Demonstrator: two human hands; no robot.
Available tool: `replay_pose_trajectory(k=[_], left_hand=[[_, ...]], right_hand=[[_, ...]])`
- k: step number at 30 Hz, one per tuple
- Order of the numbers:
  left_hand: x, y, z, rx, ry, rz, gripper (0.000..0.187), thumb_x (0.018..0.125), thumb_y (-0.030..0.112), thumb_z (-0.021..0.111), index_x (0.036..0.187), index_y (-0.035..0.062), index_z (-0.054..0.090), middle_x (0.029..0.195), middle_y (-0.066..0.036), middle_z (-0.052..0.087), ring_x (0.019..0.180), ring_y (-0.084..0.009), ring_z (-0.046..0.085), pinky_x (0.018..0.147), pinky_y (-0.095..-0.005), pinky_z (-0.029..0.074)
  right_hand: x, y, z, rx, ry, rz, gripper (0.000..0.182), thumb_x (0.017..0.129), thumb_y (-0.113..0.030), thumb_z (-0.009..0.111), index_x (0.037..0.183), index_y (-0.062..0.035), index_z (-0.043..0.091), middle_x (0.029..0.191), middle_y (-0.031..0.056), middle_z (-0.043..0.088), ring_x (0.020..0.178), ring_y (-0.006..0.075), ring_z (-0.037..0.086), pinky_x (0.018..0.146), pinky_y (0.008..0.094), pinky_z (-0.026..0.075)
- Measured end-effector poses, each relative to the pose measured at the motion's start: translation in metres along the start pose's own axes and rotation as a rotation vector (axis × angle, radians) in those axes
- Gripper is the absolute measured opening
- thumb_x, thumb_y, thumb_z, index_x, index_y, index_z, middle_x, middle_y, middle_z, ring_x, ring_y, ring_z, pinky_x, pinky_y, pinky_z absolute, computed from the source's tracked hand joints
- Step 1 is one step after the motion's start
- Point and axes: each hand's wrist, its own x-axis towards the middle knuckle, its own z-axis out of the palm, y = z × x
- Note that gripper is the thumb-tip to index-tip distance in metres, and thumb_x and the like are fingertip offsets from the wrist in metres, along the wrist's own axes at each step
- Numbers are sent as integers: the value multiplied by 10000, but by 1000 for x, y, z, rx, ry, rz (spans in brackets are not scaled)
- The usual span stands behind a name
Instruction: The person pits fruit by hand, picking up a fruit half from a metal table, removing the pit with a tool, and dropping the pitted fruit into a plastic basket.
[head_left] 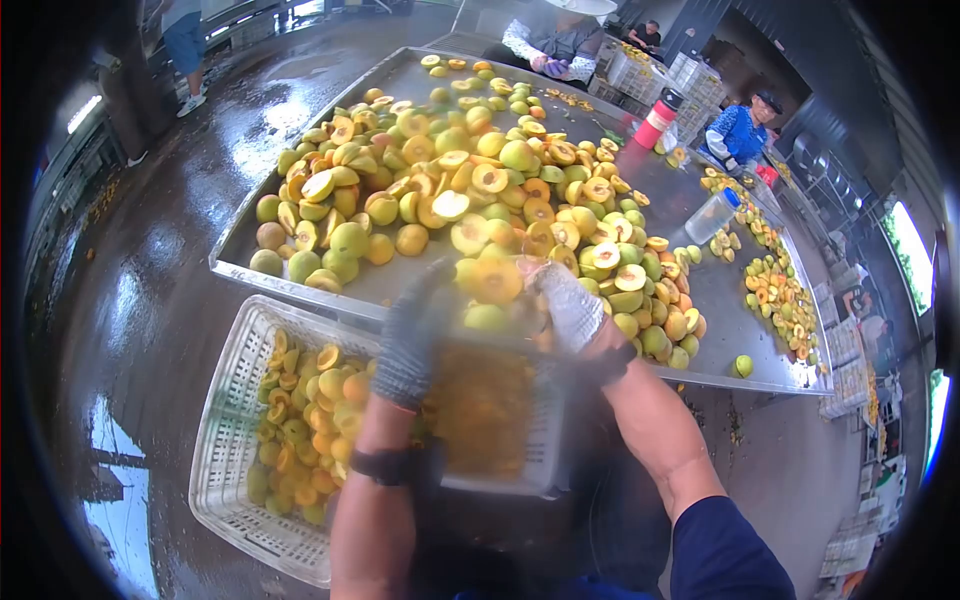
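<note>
Halved fruits (490,179) are showing yellow flesh at twelve o'clock, a crate (222,450) sitting at eight; blur is hiding whether left hand (410,345) or right hand (572,303) is pinching.

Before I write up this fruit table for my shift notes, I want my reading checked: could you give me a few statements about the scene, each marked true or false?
1. The left hand is bare. False: it wears a grey glove.
2. The right hand wears a glove. True.
3. The blue-capped bottle is inside the white crate at lower left. False: it is on the metal table.
4. The red flask has a black top. True.
5. The white crate at lower left holds nothing. False: many pieces of fruit lie in it.
6. A single green fruit sits apart, by the table's near edge. True.
</note>
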Motion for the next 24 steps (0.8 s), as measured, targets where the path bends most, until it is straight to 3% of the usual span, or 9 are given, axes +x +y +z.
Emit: replay_pose_trajectory(k=[3, 4, 6, 8, 12, 16, 18, 22, 24], left_hand=[[-5, -6, 50, 135, -100, 310, 547, 1067, 344, 556, 1475, -13, 480, 1405, -143, 585, 1235, -190, 587, 1039, -334, 480], [-12, 16, 65, -37, -107, 131, 504, 1093, 336, 492, 1453, -17, 499, 1381, -126, 594, 1221, -176, 583, 1029, -314, 477], [-11, -8, 75, 103, -108, 99, 499, 1095, 338, 485, 1446, -16, 503, 1365, -119, 594, 1206, -172, 585, 1026, -313, 479], [-9, -29, 84, 178, -89, 134, 507, 1099, 362, 470, 1434, -16, 508, 1324, -116, 607, 1180, -172, 593, 1021, -316, 484], [-9, -34, 105, 161, -67, 154, 584, 1101, 459, 405, 1414, -22, 514, 1270, -134, 633, 1152, -199, 613, 1016, -341, 499], [-9, -40, 116, -551, -165, -232, 724, 1070, 604, 334, 1365, -27, 531, 1261, -167, 643, 1150, -260, 629, 1022, -385, 508], [-14, -44, 117, -726, -74, -407, 745, 1046, 662, 330, 1283, -7, 560, 1236, -166, 653, 1126, -299, 637, 1029, -415, 505], [-19, -59, 124, -121, 92, -194, 677, 1059, 627, 341, 1293, 22, 538, 1186, -141, 661, 1085, -294, 641, 1038, -406, 487], [-16, -46, 124, -78, 63, -168, 644, 1067, 601, 347, 1325, 36, 518, 1196, -137, 653, 1099, -292, 631, 1050, -403, 472]], right_hand=[[-43, 2, 3, 80, 22, 1, 261, 1091, -297, 488, 1166, -70, 591, 961, 19, 641, 711, 89, 603, 544, 219, 513], [-30, 31, -20, 257, -24, 15, 268, 1102, -303, 455, 1173, -79, 584, 957, 16, 636, 709, 91, 605, 538, 213, 512], [-43, 39, -20, 440, -132, 54, 252, 1116, -260, 415, 1188, -78, 573, 968, 8, 634, 702, 89, 606, 548, 206, 515], [-25, 99, -56, -53, 52, -274, 244, 1093, -278, 481, 1190, -72, 569, 978, 7, 635, 691, 86, 611, 551, 214, 513], [-51, 41, -46, -50, 13, -127, 281, 977, -293, 701, 1095, -48, 631, 854, 0, 648, 642, 79, 618, 530, 247, 497], [-58, 10, -42, -134, 14, -16, 264, 949, -303, 749, 972, -51, 677, 776, -13, 651, 603, 73, 602, 536, 239, 484], [-54, 17, -41, -194, 55, -53, 310, 947, -339, 753, 951, -41, 667, 796, 20, 684, 656, 85, 632, 589, 234, 503], [-72, 12, -32, -1039, 338, -261, 358, 987, -384, 695, 997, -29, 650, 795, 36, 667, 720, 111, 634, 658, 258, 514], [-72, 15, -43, -476, 300, -134, 329, 1019, -360, 647, 1056, -34, 629, 808, 32, 662, 697, 120, 624, 647, 272, 513]])
